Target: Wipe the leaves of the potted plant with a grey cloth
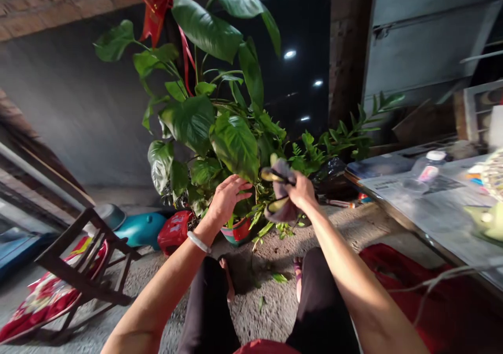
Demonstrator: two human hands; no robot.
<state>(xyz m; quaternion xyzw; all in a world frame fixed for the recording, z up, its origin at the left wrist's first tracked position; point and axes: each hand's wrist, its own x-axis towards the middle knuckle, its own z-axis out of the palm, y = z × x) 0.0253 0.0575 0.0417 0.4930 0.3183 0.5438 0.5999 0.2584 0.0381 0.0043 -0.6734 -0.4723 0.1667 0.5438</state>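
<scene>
A large potted plant with broad green leaves stands in front of me, and some leaves carry pale or brownish patches. My left hand, a pale bangle on its wrist, is just below one big leaf with its fingers loosely stretched out. Whether its fingertips touch the foliage I cannot tell. In my right hand is a bunched grey and yellowish cloth, slightly blurred, held in front of the lower leaves. Beneath the hands shows part of the red and green flowerpot.
Left are a wooden chair, a teal container and a red object. A table with a clear plastic bottle stands right, with red fabric below. A red bow hangs above. Fallen leaves lie between my feet.
</scene>
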